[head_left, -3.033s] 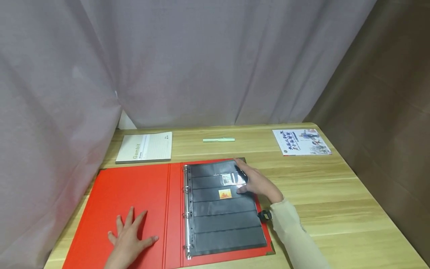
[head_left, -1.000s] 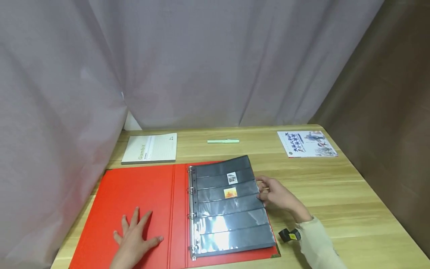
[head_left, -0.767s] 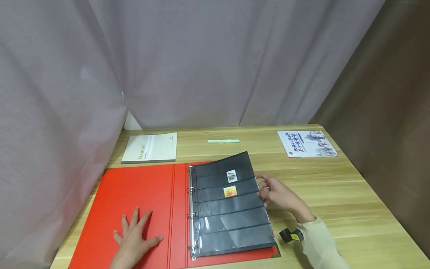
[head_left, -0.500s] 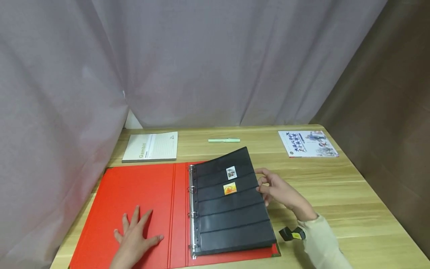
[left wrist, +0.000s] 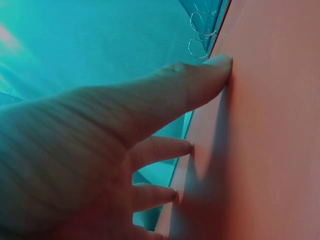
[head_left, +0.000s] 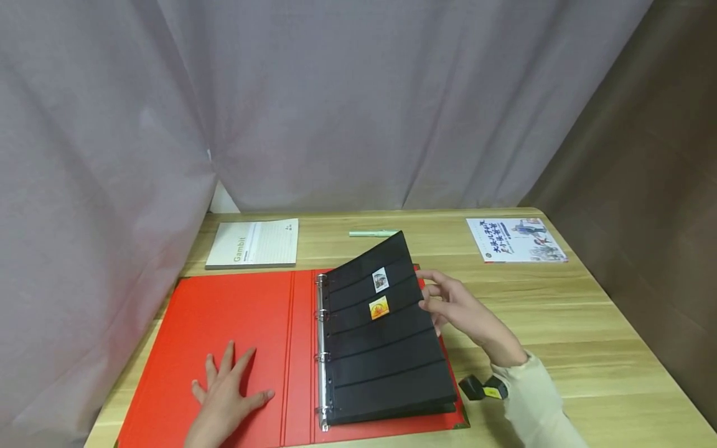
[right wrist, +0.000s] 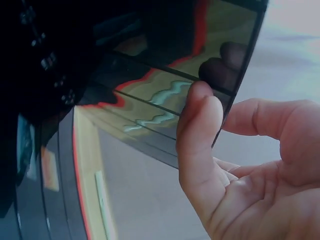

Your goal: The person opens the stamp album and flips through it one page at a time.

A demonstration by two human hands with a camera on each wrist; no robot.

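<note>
Seeing 1 left hand (head_left: 224, 398), 1 right hand (head_left: 463, 312), 1 sleeve (head_left: 532, 398). Counting 1 red binder (head_left: 235, 305), 4 metal rings (head_left: 322, 357), 1 raised black page (head_left: 386, 348) bearing 2 stamps (head_left: 380, 280). Spotting 1 notebook (head_left: 260, 244), 1 pen (head_left: 370, 234), 1 booklet (head_left: 516, 240), 1 table (head_left: 554, 311).

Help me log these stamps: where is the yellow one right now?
In the head view, the yellow stamp is on the tilted black page, just below the pale stamp, between the metal rings at left and the right hand at right.

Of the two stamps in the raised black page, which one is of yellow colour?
The lower stamp in the black page, as the head view shows it: yellow and orange, whereas the upper stamp is whitish with a greyish picture.
</note>
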